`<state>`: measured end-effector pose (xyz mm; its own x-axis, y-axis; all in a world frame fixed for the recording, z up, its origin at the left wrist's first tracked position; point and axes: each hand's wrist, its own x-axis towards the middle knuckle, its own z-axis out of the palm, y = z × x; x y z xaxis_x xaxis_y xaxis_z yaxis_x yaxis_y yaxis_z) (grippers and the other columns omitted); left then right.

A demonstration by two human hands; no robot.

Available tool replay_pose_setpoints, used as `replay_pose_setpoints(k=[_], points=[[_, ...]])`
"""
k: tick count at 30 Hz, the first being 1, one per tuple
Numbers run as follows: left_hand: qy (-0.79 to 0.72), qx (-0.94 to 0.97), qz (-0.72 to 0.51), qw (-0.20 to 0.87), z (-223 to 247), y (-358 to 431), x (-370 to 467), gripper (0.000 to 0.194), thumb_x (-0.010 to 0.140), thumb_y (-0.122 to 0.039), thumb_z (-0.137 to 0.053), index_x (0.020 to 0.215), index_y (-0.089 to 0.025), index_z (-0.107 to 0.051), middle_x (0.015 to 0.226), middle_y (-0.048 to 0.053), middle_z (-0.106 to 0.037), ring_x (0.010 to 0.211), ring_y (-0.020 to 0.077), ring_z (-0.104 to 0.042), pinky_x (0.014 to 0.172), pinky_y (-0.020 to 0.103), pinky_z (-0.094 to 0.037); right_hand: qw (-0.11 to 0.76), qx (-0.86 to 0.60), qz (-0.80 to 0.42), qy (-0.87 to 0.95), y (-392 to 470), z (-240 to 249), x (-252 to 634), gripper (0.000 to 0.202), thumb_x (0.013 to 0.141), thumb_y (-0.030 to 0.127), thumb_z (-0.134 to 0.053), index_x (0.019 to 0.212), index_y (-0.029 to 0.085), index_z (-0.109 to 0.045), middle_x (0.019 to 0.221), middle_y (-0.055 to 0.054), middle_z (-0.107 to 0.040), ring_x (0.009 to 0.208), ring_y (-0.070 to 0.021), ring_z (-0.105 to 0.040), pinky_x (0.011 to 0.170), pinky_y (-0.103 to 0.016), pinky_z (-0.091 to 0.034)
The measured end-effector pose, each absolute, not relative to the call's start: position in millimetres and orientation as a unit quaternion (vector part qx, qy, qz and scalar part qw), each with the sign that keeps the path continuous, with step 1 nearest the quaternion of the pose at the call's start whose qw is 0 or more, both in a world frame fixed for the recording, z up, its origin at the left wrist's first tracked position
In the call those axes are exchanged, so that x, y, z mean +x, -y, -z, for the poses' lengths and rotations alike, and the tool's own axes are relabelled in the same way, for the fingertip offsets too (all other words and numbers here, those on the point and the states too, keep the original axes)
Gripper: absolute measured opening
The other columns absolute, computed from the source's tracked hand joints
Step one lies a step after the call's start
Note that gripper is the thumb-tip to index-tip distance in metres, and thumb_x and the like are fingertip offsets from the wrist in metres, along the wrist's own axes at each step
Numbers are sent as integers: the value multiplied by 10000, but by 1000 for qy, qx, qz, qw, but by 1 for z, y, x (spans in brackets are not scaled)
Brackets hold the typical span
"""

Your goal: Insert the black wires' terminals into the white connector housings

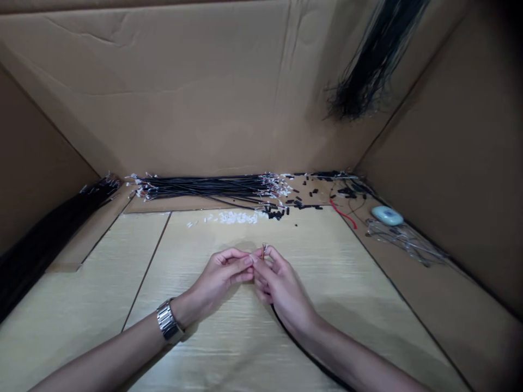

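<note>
My right hand (280,280) is closed around the end of a black cable (292,338), whose thin coloured wires (263,250) stick up between thumb and forefinger. From there the cable runs down under my right forearm to the bottom edge. My left hand (224,272), with a metal watch (169,321) on its wrist, pinches thumb against forefinger. Its fingertips meet those of my right hand, and whatever lies between them is hidden. Beyond both hands lies a scatter of small white pieces (239,218), with short black pieces (275,214) beside it.
Along the back cardboard wall (183,92) lies a bundle of black cables (204,187) with white ends. Another dark bundle (53,234) sits at left. Black strands (368,81) hang upper right. At right are a pale blue oval object (387,215), a red strip (343,213) and clear plastic (402,239).
</note>
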<state>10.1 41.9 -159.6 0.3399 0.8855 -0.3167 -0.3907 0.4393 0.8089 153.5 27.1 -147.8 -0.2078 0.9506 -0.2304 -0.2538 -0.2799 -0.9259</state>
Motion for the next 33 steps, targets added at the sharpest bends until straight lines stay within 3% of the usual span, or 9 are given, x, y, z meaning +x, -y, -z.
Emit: replay_pose_setpoints(k=[4,10,17,21,25,33], points=[[-388,335,-376,772,159,-43,5,208,778,-279,-798,830,-107,-694,781,35,-718,730,100,-670,708,200,-525,457,-433,-709,318,-19,149,152,410,787,515,-693,873,243,-398,504,139,-350,402,-40,-191,352,-134,-176],[-330,312,-332,826,161,-50,-5,156,804,-217,-774,856,-109,-675,799,34,-711,689,93,-664,707,217,-524,441,-402,-723,349,-25,151,158,368,806,481,-707,865,221,-454,501,131,-379,389,-24,-186,347,-133,-168],[-278,334,-323,841,165,-53,-9,103,894,-219,-664,895,-120,-636,842,56,-670,744,118,-640,714,247,-509,385,-412,-708,426,-26,149,176,331,916,473,-574,1117,228,-474,595,83,-479,450,-46,-280,405,-153,-191],[-257,348,-335,837,168,-53,-10,80,918,-186,-603,864,-128,-596,793,37,-623,713,110,-596,695,249,-498,379,-411,-703,440,-21,147,178,215,985,454,-445,997,238,-441,571,82,-505,452,-56,-260,413,-162,-178],[-230,382,-355,822,169,-50,-10,80,915,-138,-569,835,-142,-567,716,16,-597,661,108,-565,661,251,-486,370,-416,-695,455,-21,147,176,217,986,424,-456,899,226,-429,543,89,-487,435,-54,-253,406,-174,-166],[-281,412,-383,777,165,-50,-9,99,950,-171,-580,855,-164,-552,832,17,-682,652,82,-600,648,227,-493,364,-454,-643,498,-17,153,176,223,975,375,-505,845,193,-508,630,69,-412,507,-60,-296,437,-186,-217]])
